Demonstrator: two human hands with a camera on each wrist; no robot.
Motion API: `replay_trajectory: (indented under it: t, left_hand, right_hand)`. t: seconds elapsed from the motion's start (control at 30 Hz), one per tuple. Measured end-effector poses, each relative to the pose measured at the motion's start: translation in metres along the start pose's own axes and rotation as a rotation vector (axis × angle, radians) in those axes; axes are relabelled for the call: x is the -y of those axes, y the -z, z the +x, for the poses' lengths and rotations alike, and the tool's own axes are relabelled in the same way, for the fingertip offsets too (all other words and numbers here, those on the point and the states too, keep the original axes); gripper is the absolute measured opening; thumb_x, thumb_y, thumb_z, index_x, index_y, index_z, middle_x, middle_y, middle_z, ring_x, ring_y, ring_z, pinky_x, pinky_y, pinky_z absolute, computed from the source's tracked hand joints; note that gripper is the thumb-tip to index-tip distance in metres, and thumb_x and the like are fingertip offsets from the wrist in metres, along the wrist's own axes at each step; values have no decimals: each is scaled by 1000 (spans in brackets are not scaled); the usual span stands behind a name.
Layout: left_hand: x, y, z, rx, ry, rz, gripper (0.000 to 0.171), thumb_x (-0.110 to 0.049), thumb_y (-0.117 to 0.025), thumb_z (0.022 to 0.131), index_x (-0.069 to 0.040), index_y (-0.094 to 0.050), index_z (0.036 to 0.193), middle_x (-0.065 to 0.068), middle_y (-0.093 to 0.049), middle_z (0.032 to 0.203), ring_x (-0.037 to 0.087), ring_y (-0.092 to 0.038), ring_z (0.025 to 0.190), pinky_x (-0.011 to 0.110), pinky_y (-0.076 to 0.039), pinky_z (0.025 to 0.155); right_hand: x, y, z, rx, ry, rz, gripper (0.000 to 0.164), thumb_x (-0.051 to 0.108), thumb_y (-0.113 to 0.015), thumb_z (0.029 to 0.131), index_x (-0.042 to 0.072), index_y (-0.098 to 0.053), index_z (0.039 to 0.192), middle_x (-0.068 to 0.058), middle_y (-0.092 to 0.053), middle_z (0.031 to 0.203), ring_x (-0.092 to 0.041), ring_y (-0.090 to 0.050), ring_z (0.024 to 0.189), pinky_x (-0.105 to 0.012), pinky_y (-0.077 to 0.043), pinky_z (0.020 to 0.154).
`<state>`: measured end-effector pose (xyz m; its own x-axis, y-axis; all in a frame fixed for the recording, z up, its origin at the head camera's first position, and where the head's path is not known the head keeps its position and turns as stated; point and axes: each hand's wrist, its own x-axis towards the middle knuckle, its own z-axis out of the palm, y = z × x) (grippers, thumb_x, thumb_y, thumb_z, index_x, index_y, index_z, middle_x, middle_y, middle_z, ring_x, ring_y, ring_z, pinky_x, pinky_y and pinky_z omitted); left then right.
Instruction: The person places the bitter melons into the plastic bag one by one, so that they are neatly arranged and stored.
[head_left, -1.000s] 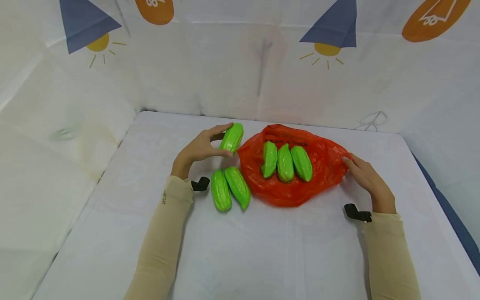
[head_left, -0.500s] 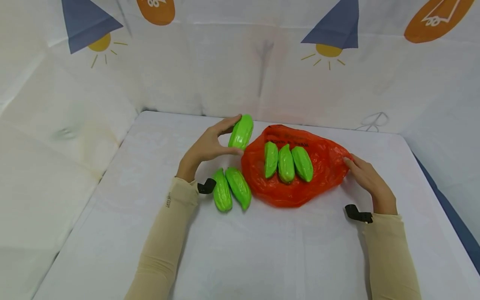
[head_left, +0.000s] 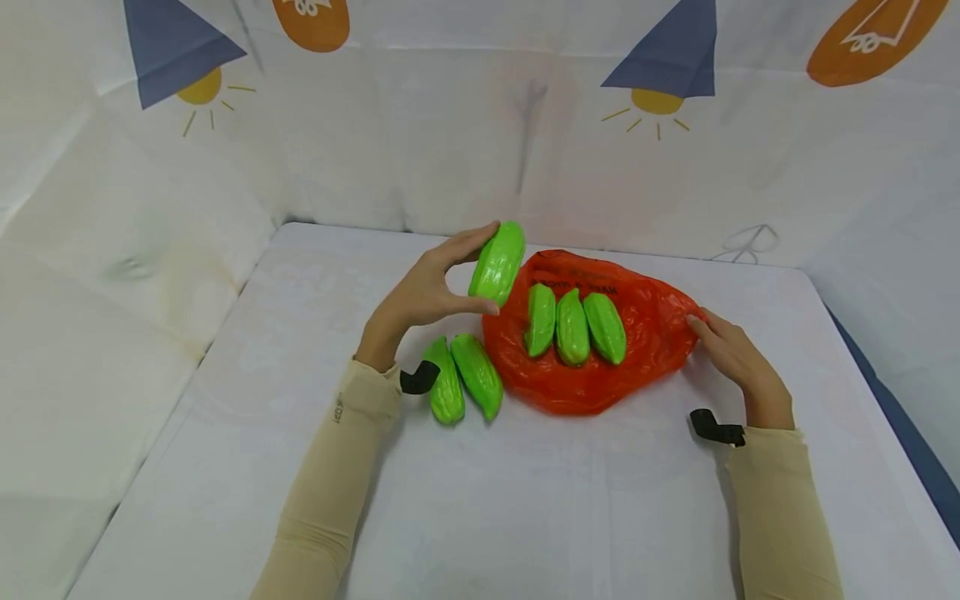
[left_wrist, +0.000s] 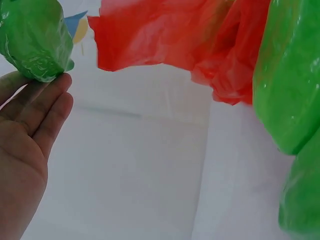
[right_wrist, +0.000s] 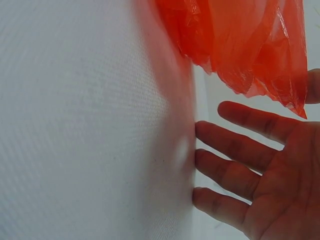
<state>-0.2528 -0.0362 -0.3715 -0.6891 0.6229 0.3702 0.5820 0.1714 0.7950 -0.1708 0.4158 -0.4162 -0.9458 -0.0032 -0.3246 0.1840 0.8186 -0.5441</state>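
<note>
My left hand [head_left: 420,293] grips a glossy, ridged green gourd [head_left: 498,263] between thumb and fingers, raised by the left edge of a red plastic bag [head_left: 645,325]. In the left wrist view the fingertips support the gourd [left_wrist: 37,40] from below. Three similar gourds [head_left: 572,329] lie side by side within the bag's spread outline. Two more gourds [head_left: 477,377] lie on the table, below my left hand and left of the bag. My right hand [head_left: 738,358] pinches the bag's right edge, thumb on top; in the right wrist view its other fingers [right_wrist: 235,142] extend below the bag.
A white-covered table [head_left: 525,508] lies under everything, with a white printed cloth [head_left: 450,142] hanging behind its far edge. Black wrist mounts [head_left: 716,427] stick out from both sleeves.
My left hand has lifted the gourd and carried it right and away from me, toward the bag's left rim. The right hand stays at the bag's right edge.
</note>
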Motion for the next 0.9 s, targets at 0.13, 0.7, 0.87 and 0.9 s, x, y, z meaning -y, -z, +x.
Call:
replay_trajectory:
  t: [0.13,0.7,0.87,0.9]
  left_hand:
    - [-1,-7,3,41,-27,-6,98,-23,-86,74,-18,-30,155,-2,-35,158,16,-45,137,33,-36,115]
    - [-12,-36,10,159,17,75,99,-33,-85,77,-23,-26,156,-6,-29,160,11,-26,147,41,-29,119]
    - [-15,-42,12,182,9,75,100,-35,-84,77,-23,-25,156,-4,-28,161,10,-24,148,39,-29,119]
    - [-16,-43,12,185,14,73,100,-36,-84,77,-24,-25,156,-4,-28,161,10,-23,148,39,-29,119]
  right_hand:
    - [-2,-2,0,-5,4,-1,73,53,-19,104,3,-9,156,-35,-21,154,-56,-21,139,-73,-22,107]
    - [-2,-1,2,-7,0,-13,73,53,-19,104,3,-9,156,-35,-23,154,-56,-22,139,-73,-23,106]
    - [-2,-1,1,-15,13,-18,72,52,-19,105,2,-10,156,-35,-23,153,-56,-23,138,-73,-23,107]
    - [-1,0,1,-18,17,-19,71,51,-19,105,2,-11,156,-35,-24,153,-56,-23,138,-73,-23,107]
